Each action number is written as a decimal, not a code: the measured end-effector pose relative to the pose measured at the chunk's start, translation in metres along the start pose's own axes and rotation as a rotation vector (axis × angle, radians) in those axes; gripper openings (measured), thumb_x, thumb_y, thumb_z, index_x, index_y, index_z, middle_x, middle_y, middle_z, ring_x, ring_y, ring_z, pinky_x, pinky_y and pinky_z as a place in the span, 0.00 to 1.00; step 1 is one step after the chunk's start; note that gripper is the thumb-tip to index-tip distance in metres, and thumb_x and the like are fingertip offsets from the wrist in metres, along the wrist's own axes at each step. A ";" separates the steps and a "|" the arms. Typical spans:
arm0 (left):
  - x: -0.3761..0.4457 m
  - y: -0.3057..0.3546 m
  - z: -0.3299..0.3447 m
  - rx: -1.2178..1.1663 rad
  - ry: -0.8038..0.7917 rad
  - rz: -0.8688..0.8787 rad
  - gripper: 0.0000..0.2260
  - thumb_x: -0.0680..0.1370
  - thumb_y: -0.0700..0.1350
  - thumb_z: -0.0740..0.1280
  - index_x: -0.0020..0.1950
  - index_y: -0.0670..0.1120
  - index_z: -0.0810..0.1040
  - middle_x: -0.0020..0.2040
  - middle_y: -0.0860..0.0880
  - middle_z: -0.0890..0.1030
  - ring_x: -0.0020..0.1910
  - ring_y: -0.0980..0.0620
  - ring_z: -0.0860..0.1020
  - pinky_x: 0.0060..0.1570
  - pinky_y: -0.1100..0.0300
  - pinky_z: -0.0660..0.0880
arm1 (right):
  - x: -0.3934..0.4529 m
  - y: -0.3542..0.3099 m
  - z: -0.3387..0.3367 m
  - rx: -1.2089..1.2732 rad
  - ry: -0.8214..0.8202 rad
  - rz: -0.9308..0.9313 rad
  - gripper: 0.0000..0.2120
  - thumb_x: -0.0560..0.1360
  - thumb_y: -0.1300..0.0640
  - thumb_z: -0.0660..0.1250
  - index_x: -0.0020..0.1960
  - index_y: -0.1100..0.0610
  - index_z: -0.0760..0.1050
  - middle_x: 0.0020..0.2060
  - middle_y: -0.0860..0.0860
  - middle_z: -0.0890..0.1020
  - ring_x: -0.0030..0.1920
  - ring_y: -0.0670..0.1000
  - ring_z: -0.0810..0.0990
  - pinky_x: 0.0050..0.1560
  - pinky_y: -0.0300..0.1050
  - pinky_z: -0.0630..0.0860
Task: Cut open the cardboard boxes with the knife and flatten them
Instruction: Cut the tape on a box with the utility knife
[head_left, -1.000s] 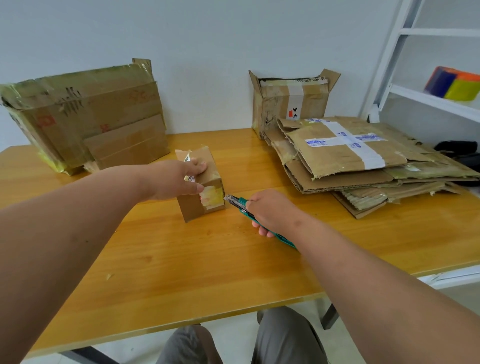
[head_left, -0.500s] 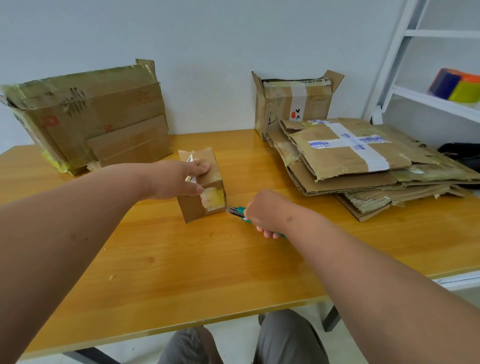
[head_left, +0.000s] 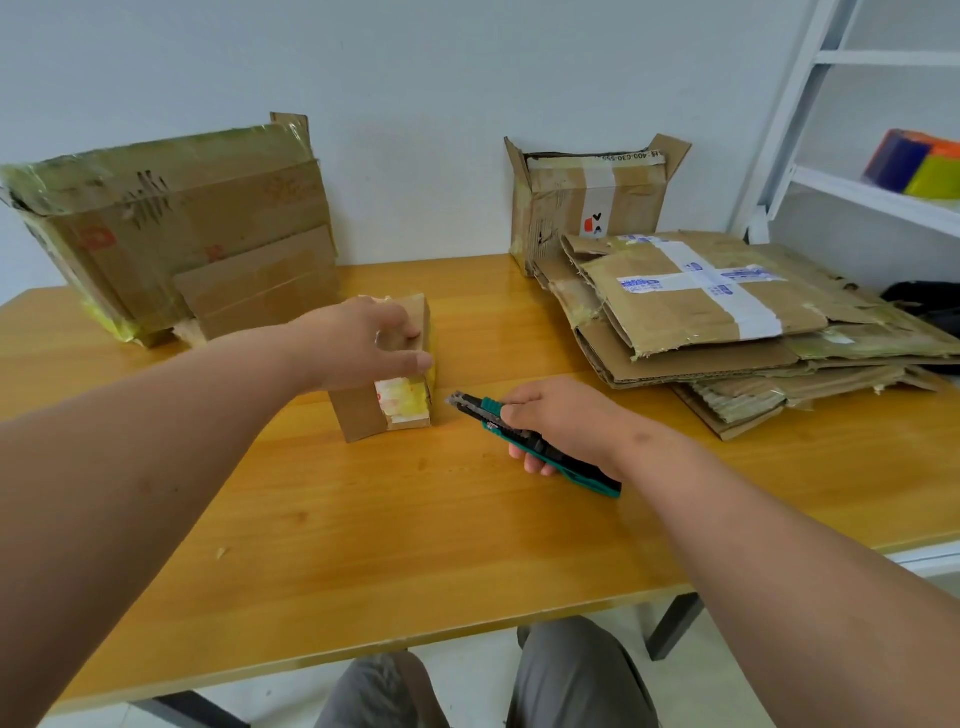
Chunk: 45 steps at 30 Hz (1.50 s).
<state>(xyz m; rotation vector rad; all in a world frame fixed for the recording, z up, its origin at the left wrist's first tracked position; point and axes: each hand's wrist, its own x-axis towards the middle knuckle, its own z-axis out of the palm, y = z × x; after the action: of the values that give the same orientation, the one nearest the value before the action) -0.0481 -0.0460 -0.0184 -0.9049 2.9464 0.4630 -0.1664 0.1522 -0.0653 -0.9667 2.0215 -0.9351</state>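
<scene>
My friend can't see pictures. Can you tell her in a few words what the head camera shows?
A person's left hand holds a small cardboard box steady on a wooden table, while the right hand grips a green knife whose tip points at the box without touching it. A stack of flattened boxes lies at the right.

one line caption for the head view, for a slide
Left hand steadies a small cardboard box on the wooden table while the right hand holds a green utility knife beside it.
</scene>
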 end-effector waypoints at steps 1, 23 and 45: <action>0.001 0.003 0.004 0.031 0.050 0.009 0.23 0.73 0.65 0.67 0.64 0.56 0.73 0.63 0.51 0.71 0.56 0.47 0.74 0.50 0.53 0.73 | -0.002 -0.001 -0.001 0.019 0.000 -0.018 0.09 0.83 0.57 0.59 0.58 0.58 0.76 0.42 0.58 0.81 0.37 0.53 0.79 0.38 0.46 0.76; -0.007 -0.017 -0.009 -0.041 -0.072 0.105 0.25 0.76 0.33 0.64 0.66 0.59 0.74 0.68 0.55 0.73 0.65 0.51 0.71 0.64 0.55 0.68 | 0.008 0.025 -0.003 -0.597 0.452 -0.024 0.19 0.82 0.53 0.53 0.69 0.51 0.73 0.51 0.50 0.76 0.44 0.51 0.77 0.46 0.52 0.80; -0.024 -0.036 0.024 -0.290 0.199 0.087 0.17 0.81 0.41 0.63 0.67 0.57 0.73 0.65 0.56 0.73 0.60 0.52 0.72 0.55 0.59 0.66 | 0.029 -0.006 0.021 -0.306 0.375 -0.195 0.25 0.82 0.59 0.61 0.77 0.52 0.63 0.70 0.49 0.72 0.57 0.48 0.75 0.42 0.31 0.69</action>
<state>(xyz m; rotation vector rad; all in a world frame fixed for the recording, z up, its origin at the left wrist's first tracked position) -0.0099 -0.0550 -0.0482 -0.8959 3.1633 0.8718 -0.1611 0.1191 -0.0790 -1.2445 2.4729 -0.9848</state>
